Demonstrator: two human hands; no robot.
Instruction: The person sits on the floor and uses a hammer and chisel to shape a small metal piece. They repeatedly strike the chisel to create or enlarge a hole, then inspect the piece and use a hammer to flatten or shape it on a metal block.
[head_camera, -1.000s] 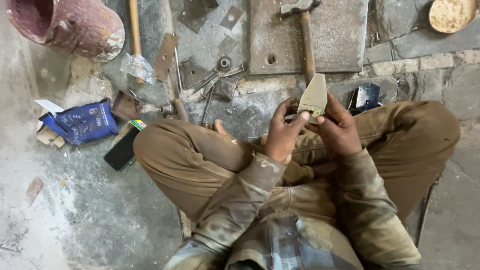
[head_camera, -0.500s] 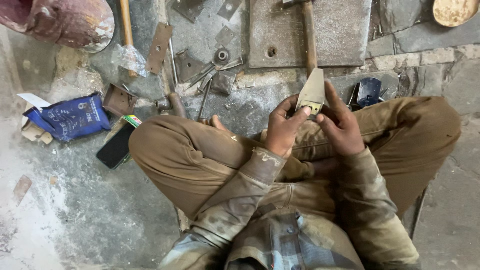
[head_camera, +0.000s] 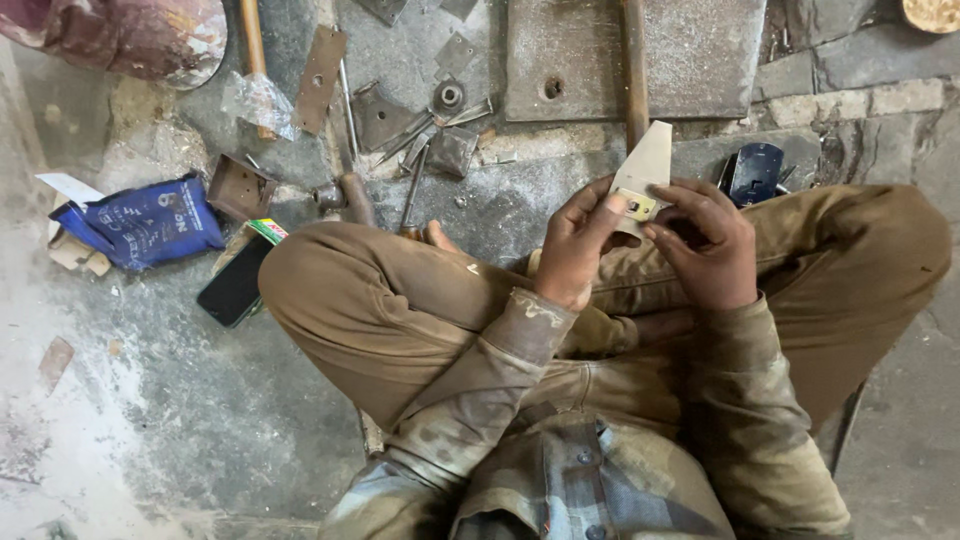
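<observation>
I sit cross-legged on a concrete floor. Both hands hold a pale, pointed piece of sheet metal (head_camera: 648, 165) above my knees, its tip toward the far side. My left hand (head_camera: 578, 245) grips its left edge, the thumb resting by a small brass-coloured part (head_camera: 637, 206) fixed at its lower end. My right hand (head_camera: 706, 243) grips the right edge, fingers curled around that same spot. The lower part of the piece is hidden behind my fingers.
A hammer handle (head_camera: 634, 70) lies across a grey metal plate (head_camera: 700, 55) beyond my hands. Scrap metal pieces (head_camera: 420, 120) and rods are scattered at upper centre. A blue pouch (head_camera: 140, 222), a dark phone (head_camera: 234, 283) and a reddish bucket (head_camera: 130, 35) are to the left.
The view has drifted so the floor items sit higher and further left in frame. My hands stay on the metal piece, fingers shifting slightly around the brass part.
</observation>
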